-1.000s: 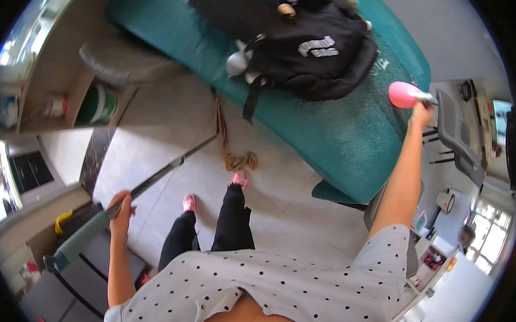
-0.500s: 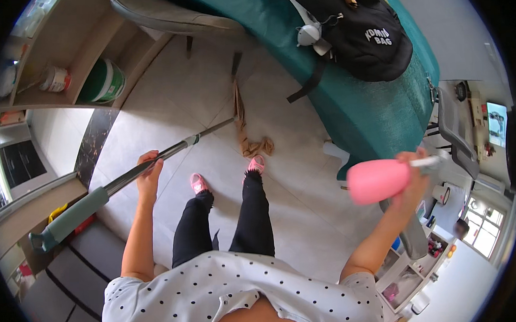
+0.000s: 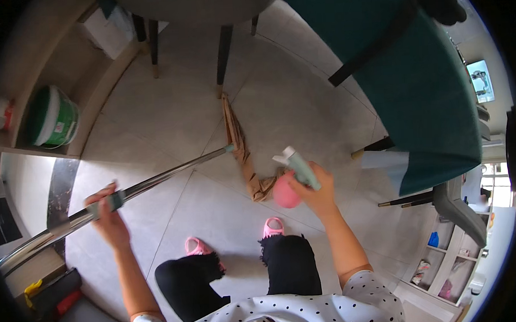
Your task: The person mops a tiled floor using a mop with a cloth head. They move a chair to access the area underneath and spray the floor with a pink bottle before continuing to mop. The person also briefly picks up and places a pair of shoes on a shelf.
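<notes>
My left hand (image 3: 108,216) is closed round the grey-green collar of a mop's metal pole, which slants from the lower left to the floor ahead. The mop handle (image 3: 175,171) ends at a long brown cloth mop head (image 3: 241,145), spread in a bent strip across the tiles. In my right hand (image 3: 321,190) is a pink spray bottle (image 3: 285,192) with a pale green and white spray head, held over the near end of the cloth. My fingers wrap the bottle's neck. Part of the bottle's body is foreshortened, facing down.
A grey chair (image 3: 193,5) stands ahead, one leg beside the cloth's far end. To the right hangs a teal tablecloth (image 3: 440,107) with table and chair legs below. A green and white bucket (image 3: 66,120) sits in the left shelf. My pink shoes (image 3: 273,226) are close by.
The spray bottle has come from the far right to the middle, tipped downward over the cloth. My left hand has moved left and down with the pole. The view has tilted lower.
</notes>
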`<state>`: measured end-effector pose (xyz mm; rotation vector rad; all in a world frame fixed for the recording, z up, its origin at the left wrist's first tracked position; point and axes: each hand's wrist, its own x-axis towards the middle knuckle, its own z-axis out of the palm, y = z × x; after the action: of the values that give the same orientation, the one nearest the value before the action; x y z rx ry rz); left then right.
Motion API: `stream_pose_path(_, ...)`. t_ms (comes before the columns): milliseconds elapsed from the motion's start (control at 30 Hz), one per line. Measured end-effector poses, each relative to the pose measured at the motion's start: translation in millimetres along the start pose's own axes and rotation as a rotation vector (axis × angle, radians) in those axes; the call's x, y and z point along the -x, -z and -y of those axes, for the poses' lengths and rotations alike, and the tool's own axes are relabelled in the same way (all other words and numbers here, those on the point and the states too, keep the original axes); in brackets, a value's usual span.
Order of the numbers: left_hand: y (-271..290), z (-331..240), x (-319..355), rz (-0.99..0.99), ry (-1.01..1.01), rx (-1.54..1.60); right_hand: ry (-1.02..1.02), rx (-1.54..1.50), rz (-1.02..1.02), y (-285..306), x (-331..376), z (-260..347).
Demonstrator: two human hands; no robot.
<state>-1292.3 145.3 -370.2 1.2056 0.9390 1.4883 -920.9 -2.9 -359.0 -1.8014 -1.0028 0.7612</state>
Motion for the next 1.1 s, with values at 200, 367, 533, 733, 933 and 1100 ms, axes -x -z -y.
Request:
stream_pose_path(200, 28, 44, 5, -0.030, -0.176, 0.157, -0.123, -0.120, 0.039, -5, -44, -117)
stream_pose_path(367, 25, 47, 20, -0.114, -0.182, 0.117, 0.063, 0.061, -0.076, 7, -61, -180)
stream_pose_path(533, 17, 39, 28, -0.150, -0.164, 0.020, -0.093, 0.187, -0.171, 47, -96, -214)
stream_pose_path(733, 31, 43, 28, -0.246, -0.090, 0.057, -0.208, 0.101, -0.340, 95, -112, -290)
stream_pose_path(933, 58, 40, 25, -0.033, -0.025, 0.201, -0.461, -0.031, -0.562, 118, -72, -324)
stream_pose_path(1100, 41, 44, 28, -0.364, -0.068, 0.120, -0.496, -0.258, -0.493, 119, -45, -336)
